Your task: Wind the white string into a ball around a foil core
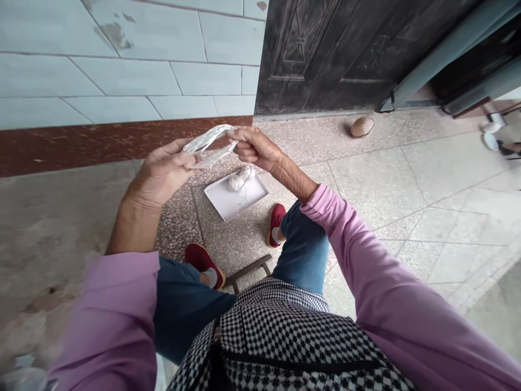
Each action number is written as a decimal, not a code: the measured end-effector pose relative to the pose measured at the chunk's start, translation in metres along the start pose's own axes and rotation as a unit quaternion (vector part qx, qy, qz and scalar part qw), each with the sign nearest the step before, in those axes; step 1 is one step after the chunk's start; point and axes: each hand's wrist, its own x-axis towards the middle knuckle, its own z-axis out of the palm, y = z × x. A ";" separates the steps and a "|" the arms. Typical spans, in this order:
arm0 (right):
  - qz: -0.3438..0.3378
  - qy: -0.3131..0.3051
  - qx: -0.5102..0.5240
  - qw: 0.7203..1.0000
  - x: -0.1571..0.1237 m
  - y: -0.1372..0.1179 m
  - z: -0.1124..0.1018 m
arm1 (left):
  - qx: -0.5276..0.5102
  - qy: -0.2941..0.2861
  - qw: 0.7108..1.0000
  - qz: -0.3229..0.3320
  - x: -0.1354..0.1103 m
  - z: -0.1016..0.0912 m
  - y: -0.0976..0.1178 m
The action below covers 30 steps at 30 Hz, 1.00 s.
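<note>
A looped skein of white yarn (211, 138) is stretched in the air between my two hands. My left hand (163, 165) grips its left end, fingers and thumb closed over the strands. At the other end, my right hand (254, 145) pinches the loop with curled fingers. Below them on the floor lies a shallow white tray (222, 206), tilted to my view. Balls of white yarn (235, 183) rest in its far part, with a thin loose strand trailing over the tray's bottom.
A tiled wall (130, 76) and a dark panelled door (317, 54) stand ahead. A round pinkish object (362, 127) sits on the floor by the door. Red shoes (277, 220) flank the tray, and part of a wooden stool (250, 269) shows between my legs.
</note>
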 end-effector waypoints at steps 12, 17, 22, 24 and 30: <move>-0.113 0.007 -0.070 0.991 0.013 0.007 0.009 | -0.017 0.013 0.996 -0.081 0.009 0.037 -0.028; -0.115 0.062 -0.511 0.849 0.002 0.004 -0.003 | 0.106 0.008 0.994 -0.038 0.000 0.020 -0.022; -0.087 0.057 -0.615 0.782 -0.005 0.005 -0.002 | 0.290 0.039 0.956 0.030 0.001 -0.004 -0.012; -0.076 0.046 -0.623 0.777 -0.005 0.007 -0.005 | 0.351 0.073 0.931 0.063 0.003 -0.007 -0.008; 0.002 -0.029 -0.324 0.945 -0.002 0.017 0.000 | 0.394 0.202 0.889 0.113 0.016 0.000 -0.004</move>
